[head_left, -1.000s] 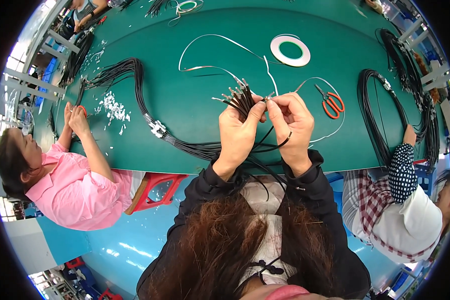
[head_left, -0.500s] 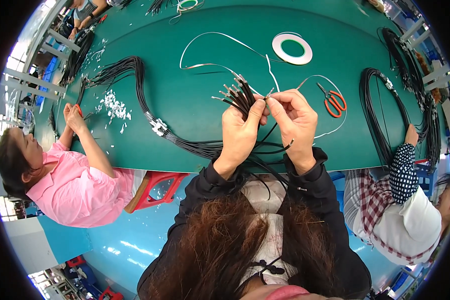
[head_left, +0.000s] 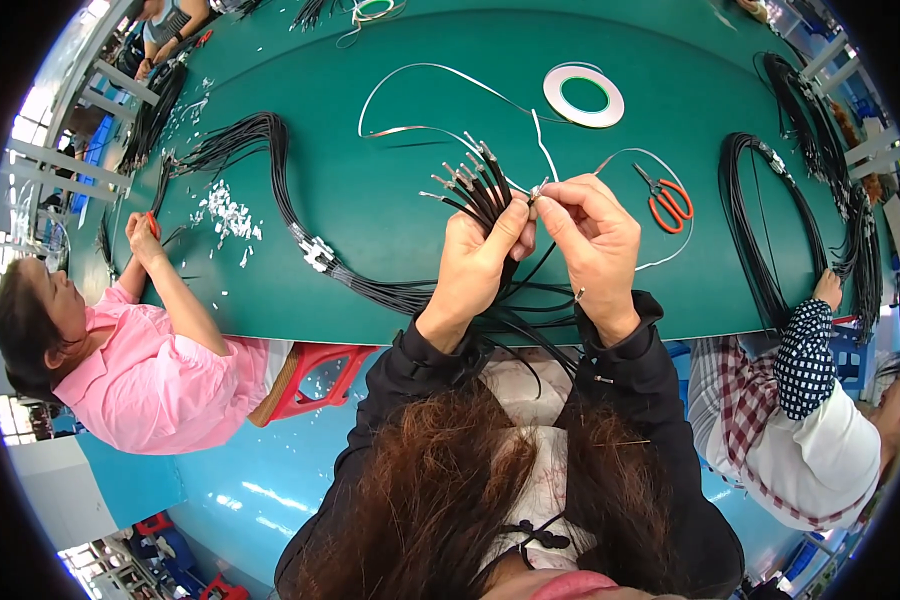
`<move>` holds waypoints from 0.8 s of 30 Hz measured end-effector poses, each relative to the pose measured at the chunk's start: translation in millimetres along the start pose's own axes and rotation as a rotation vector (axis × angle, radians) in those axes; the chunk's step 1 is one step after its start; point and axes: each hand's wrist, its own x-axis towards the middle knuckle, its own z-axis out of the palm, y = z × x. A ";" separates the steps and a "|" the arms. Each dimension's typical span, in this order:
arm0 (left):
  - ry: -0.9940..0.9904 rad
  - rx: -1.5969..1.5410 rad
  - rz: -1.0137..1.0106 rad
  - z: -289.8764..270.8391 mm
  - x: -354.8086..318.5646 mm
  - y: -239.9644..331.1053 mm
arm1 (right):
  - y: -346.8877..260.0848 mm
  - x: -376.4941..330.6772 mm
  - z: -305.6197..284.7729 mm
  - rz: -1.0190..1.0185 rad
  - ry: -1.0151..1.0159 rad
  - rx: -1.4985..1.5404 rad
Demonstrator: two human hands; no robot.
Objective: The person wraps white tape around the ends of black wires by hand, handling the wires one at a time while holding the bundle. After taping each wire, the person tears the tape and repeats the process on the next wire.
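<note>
My left hand (head_left: 482,258) grips a fan of several black cables (head_left: 475,187) with metal tips, held upright above the green table (head_left: 370,210). My right hand (head_left: 595,240) pinches one metal cable end (head_left: 538,189) between thumb and forefinger, right beside the fan. The cables run down from my hands over the table edge and leftward to a long black cable bundle (head_left: 270,165) with a silver clip (head_left: 319,253). A thin white tape strip (head_left: 430,80) trails from my right hand's fingertips across the table.
A white tape roll (head_left: 583,95) lies at the far middle, orange-handled scissors (head_left: 665,200) to its right. Coiled black cables (head_left: 770,230) sit on the right. A person in pink (head_left: 140,370) works at the left, another in a checked shirt (head_left: 820,440) at the right. White scraps (head_left: 228,215) litter the left.
My hands have stayed almost in place, holding the cables. The person on the left has shifted their hands slightly on the table.
</note>
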 end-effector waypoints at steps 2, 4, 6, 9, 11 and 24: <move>-0.027 -0.030 -0.031 -1.1 -0.3 1.2 | 0.3 0.3 -1.9 -0.006 -0.007 -0.012; -0.052 -0.064 -0.046 -2.5 -0.3 1.5 | -0.8 1.0 -3.0 0.025 -0.025 0.000; -0.064 -0.082 -0.054 -2.7 -0.1 2.0 | -1.0 2.0 -3.2 0.043 -0.034 0.006; -0.052 -0.119 -0.087 -1.3 0.4 4.1 | -0.5 3.9 -3.4 0.090 -0.045 0.076; -0.077 -0.150 -0.103 -4.3 2.7 3.7 | -0.7 5.4 -4.1 0.103 -0.047 0.092; -0.004 0.001 -0.043 0.9 1.2 6.5 | -1.3 5.8 -12.7 0.180 -0.051 0.153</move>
